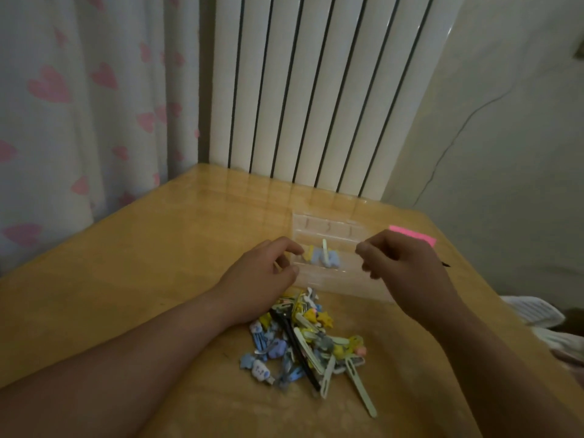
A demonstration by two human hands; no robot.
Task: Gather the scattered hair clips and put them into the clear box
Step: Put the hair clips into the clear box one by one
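Observation:
The clear box (325, 226) lies flat on the wooden table, just beyond my hands. A few hair clips (323, 258), yellow, blue and white, lie inside it. A heap of scattered hair clips (311, 341) in blue, yellow, white and black sits in front of the box, between my forearms. My left hand (264, 273) rests at the box's left edge, fingers bent, with a thin pale clip (277, 265) showing between fingers and thumb. Over the box's right side, my right hand (404, 263) hovers with its fingers curled in and nothing visible in them.
A white radiator (316, 90) and a curtain with pink hearts (79, 105) stand behind the table. A pink sticky note (414, 237) and a black pen tip (445, 264) lie behind my right hand. White cloth (534, 311) lies past the table's right edge.

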